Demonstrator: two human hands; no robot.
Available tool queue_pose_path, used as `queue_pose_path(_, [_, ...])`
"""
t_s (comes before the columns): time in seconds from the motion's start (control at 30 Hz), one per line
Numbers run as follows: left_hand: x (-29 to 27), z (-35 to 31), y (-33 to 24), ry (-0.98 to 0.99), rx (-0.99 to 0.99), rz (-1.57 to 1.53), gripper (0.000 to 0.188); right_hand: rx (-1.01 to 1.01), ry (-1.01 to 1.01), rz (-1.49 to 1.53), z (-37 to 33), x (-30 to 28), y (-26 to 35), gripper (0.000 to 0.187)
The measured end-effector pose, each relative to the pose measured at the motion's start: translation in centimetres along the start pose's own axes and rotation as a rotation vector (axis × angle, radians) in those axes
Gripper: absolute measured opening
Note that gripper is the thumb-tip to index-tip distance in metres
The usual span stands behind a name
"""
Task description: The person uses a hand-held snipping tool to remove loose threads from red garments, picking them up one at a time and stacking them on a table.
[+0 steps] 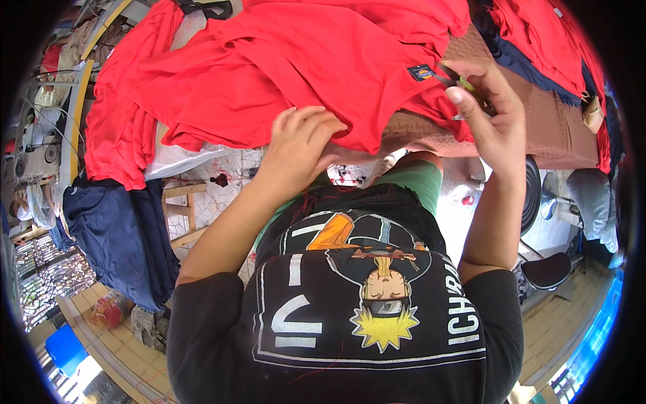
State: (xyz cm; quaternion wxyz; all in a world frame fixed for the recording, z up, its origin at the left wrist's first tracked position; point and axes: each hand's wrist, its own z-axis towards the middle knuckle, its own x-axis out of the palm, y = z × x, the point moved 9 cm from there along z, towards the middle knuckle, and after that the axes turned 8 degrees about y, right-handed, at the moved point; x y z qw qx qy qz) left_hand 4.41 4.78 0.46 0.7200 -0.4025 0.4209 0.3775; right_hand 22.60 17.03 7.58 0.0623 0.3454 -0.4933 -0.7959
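A red garment (pixel 269 87) lies spread over the work surface in front of me, its cloth hanging past the near edge. My left hand (pixel 301 138) rests on its near part, fingers lightly bent on the cloth and closing on nothing that I can see. At the right, my right hand (pixel 496 114) is closed around small thread snips (pixel 470 86) with dark blades and a bit of yellow-green. The blades point left, close beside a dark label (pixel 422 73) on the garment. Whether they touch the cloth or a thread, I cannot tell.
The brown-covered surface (pixel 558 124) ends just ahead of my knees. More red garments (pixel 538 40) over dark blue cloth lie at the far right. Dark blue cloth (pixel 118 236) hangs at the left beside a wooden frame (pixel 185 205). A black round object (pixel 533 195) stands at the right.
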Motion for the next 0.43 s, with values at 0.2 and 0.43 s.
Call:
queue_pose_path(0.2, [-4.2, 3.6, 6.6, -0.405, -0.205, -0.815, 0.021, -0.083, 0.179, -0.268, 1.2, 7.5, -2.4, 0.040])
queue_pose_path(0.43, [-6.6, 7.1, 6.4, -0.264, -0.241, 0.077, 0.063, 0.113, -0.063, 0.308, 5.3, 5.5, -5.0, 0.023])
